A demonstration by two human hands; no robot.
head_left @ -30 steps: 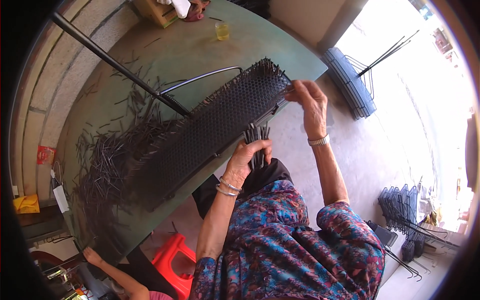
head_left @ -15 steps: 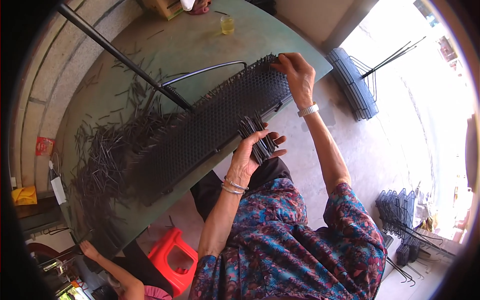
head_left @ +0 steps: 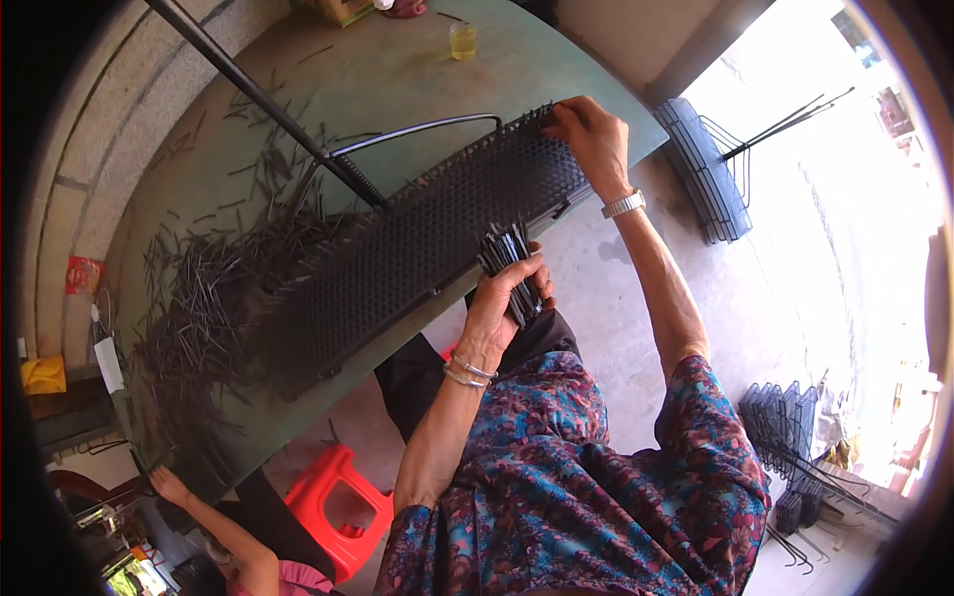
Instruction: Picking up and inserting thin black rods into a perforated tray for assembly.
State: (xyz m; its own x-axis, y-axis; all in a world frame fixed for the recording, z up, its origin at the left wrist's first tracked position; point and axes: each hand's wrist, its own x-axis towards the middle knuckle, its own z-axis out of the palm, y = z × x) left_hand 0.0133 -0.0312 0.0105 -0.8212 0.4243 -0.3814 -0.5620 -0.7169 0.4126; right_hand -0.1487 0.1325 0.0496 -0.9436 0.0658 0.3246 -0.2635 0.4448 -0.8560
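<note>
A long black perforated panel lies slantwise along the near edge of the green table, with short dark tips sticking up in a row along its far edge. My left hand is wrapped round a bundle of thin black strips, just in front of the panel's near edge. At the panel's far right corner is my right hand, its fingers bent together at the edge. Whatever is between those fingertips is hidden. A black pole and a curved metal brace meet the panel on its far side.
Loose black strips are heaped on the green table, left of the panel. A glass of yellow liquid stands at the back. A red plastic stool and another person's hand are at lower left. Dark racks stand at right.
The fingers of my left hand have closed in round the bundle; before, several were spread. My right hand stays at the panel's corner. The whole view has shifted slightly.
</note>
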